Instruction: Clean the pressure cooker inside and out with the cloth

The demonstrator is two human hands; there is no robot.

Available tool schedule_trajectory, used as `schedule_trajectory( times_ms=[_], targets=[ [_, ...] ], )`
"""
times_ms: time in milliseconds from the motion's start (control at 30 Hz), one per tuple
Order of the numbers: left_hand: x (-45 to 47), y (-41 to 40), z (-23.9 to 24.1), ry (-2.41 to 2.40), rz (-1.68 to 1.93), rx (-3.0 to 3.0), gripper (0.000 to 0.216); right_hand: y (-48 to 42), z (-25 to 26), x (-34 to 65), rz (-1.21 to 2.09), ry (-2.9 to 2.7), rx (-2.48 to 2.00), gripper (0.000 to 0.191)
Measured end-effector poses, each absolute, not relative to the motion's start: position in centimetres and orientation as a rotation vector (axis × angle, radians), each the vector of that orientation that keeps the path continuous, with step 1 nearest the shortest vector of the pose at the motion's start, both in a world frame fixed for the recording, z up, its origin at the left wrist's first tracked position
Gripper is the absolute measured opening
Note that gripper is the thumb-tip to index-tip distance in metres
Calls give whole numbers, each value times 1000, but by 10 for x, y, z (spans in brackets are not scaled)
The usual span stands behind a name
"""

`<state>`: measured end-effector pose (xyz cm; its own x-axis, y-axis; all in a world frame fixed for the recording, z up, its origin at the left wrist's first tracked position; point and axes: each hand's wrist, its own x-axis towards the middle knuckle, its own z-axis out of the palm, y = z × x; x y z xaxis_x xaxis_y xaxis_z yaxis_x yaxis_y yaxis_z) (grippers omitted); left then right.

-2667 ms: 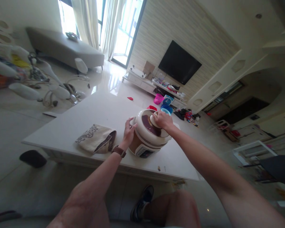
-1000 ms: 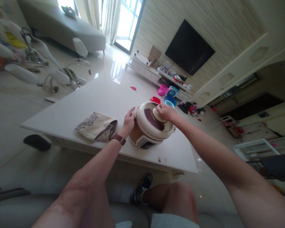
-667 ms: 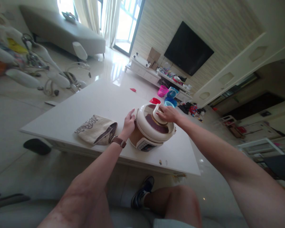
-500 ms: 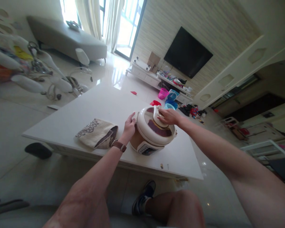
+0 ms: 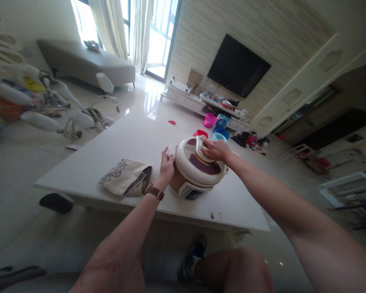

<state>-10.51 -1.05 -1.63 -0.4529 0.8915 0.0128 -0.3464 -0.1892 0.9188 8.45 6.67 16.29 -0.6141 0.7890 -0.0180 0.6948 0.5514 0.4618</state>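
Observation:
A cream and brown electric pressure cooker stands on the white low table, near its front edge. My right hand is closed over the cream handle on top of the lid. At the cooker's left side my left hand, with a brown watch at the wrist, presses against the body, its fingers curled round the rim. A beige patterned cloth bag lies on the table just left of my left hand.
My knee and a dark shoe show below the table's front edge. A grey sofa and windows are at the back left, a wall TV and a cluttered low cabinet behind. Coloured plastic baskets sit on the floor beyond the table.
My right hand has shifted on the lid handle, which has turned from lying flat toward standing nearly crosswise. My left hand has closed in against the cooker's side. The camera has drifted slightly.

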Motion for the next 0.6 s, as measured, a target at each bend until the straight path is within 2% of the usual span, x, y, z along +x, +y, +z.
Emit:
schedule_trajectory(
  times_ms=[233,400,600],
  targets=[
    [-96,-9,-12,991,1732,635,47,108,153,87,681,2601,1288,53],
    [-89,-4,-17,1025,1684,643,53,142,147,88,726,2629,1330,54],
    [-81,5,-25,1043,1616,673,54,173,150,81,639,2697,1342,50]
  ],
)
